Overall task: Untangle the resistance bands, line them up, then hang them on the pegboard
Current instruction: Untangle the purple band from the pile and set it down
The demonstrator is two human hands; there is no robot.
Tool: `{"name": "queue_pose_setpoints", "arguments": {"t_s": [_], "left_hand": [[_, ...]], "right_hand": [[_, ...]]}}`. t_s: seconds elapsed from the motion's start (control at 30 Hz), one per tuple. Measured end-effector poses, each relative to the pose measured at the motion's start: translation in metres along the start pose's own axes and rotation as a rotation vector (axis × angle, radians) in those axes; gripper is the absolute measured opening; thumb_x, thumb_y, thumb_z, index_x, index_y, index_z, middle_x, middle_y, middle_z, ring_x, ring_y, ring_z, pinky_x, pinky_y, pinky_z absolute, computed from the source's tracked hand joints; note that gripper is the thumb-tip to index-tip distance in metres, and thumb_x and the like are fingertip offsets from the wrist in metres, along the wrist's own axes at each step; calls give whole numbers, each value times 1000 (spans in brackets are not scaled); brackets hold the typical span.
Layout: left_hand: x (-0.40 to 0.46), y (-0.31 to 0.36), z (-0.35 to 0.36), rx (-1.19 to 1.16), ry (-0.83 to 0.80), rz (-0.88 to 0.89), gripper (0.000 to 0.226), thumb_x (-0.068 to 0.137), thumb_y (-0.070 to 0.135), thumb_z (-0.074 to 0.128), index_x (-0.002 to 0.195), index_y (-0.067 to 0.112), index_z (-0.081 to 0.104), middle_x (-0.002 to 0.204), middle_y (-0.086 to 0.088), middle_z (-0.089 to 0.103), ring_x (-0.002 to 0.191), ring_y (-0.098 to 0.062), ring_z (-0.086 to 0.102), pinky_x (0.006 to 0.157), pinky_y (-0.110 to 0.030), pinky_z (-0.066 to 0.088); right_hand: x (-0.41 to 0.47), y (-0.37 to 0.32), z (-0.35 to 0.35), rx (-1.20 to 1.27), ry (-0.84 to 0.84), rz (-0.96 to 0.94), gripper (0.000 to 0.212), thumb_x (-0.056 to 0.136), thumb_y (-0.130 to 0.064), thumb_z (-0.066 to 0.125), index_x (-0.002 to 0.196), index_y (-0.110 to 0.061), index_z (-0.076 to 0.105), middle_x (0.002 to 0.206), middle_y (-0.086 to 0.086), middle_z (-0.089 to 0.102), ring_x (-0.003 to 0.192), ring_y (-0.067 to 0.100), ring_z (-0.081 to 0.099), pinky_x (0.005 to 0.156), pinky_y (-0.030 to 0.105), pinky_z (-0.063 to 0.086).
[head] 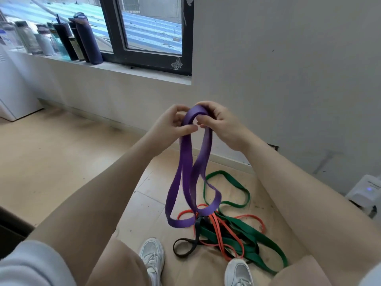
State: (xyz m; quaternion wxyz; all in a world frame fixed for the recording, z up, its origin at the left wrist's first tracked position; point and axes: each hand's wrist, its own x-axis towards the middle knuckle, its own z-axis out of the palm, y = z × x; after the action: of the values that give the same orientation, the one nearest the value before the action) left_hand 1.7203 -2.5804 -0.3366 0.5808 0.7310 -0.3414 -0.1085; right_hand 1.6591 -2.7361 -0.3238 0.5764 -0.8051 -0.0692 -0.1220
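A wide purple resistance band (186, 172) hangs doubled from both my hands at chest height. My left hand (172, 124) pinches its top bend from the left, and my right hand (218, 122) grips the same bend from the right. The purple loops drop down to a tangle on the floor, where their lower ends run among a green band (245, 234), an orange band (218, 230) and a black band (185, 248). No pegboard is in view.
My two white shoes (152, 256) stand just in front of the pile on the light wood floor. A windowsill (144, 72) at the upper left holds several bottles (86, 38). A plain wall is ahead, and a small white device (369, 193) sits at the right.
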Motion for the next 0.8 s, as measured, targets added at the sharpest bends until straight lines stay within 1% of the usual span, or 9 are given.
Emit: {"name": "queue_pose_setpoints", "arguments": {"t_s": [0.1,0.17,0.23,0.33,0.47,0.53,0.63,0.73,0.8], "left_hand": [[-10,-22,4,-71,-22,-69,29,84,1,63,109,13,54,88,3,63,78,-6,62,72,-20,52],[-15,-34,11,-47,-38,-89,27,87,0,60,108,15,54,91,1,60,83,-11,60,76,-23,54],[-19,-45,20,-25,-57,-109,22,90,3,54,108,16,53,94,0,60,89,-15,60,81,-28,54],[-25,-59,30,-44,-89,-149,20,95,10,48,114,15,50,101,-2,61,95,-15,62,82,-27,54],[-28,-66,35,-71,-99,-154,30,94,8,50,124,13,48,110,-5,60,98,-16,61,83,-28,55],[-28,-67,35,-31,-101,-152,26,97,10,44,122,14,50,105,-3,61,93,-14,61,80,-25,54],[-26,-69,35,32,-28,-168,23,101,16,32,113,20,51,93,-5,61,83,-19,56,75,-33,47],[-25,-65,31,-42,88,-150,22,102,15,29,110,16,49,78,-3,51,75,-16,48,71,-30,38],[-24,-56,27,-21,86,-113,25,102,22,28,115,12,47,76,0,46,71,-11,44,69,-24,35]], "right_hand": [[-2,9,9,-62,-28,49,23,93,-8,53,117,-8,51,99,2,56,87,10,54,82,21,46],[-5,17,14,34,13,94,19,96,-8,48,115,-10,49,101,3,57,91,11,55,83,19,45],[-8,23,13,209,69,129,13,98,-11,43,108,-19,47,100,-1,59,94,10,58,88,26,44],[-9,22,4,333,89,126,12,99,-17,40,108,-22,47,100,-6,62,96,7,61,96,33,43],[-11,20,-3,400,135,98,14,100,-19,39,112,-20,47,102,-4,62,97,9,61,93,31,43],[-12,24,-4,457,157,96,13,100,-19,39,109,-22,48,102,-4,62,97,10,60,93,31,42],[-16,30,-8,438,171,92,13,99,-20,40,108,-25,49,104,-4,63,100,10,60,93,31,40],[-16,30,-12,290,207,95,15,99,-20,42,106,-30,50,99,-7,59,97,7,55,86,22,39],[-16,29,-13,213,218,105,15,99,-20,40,107,-28,51,95,-11,56,92,2,51,82,16,38]]}}
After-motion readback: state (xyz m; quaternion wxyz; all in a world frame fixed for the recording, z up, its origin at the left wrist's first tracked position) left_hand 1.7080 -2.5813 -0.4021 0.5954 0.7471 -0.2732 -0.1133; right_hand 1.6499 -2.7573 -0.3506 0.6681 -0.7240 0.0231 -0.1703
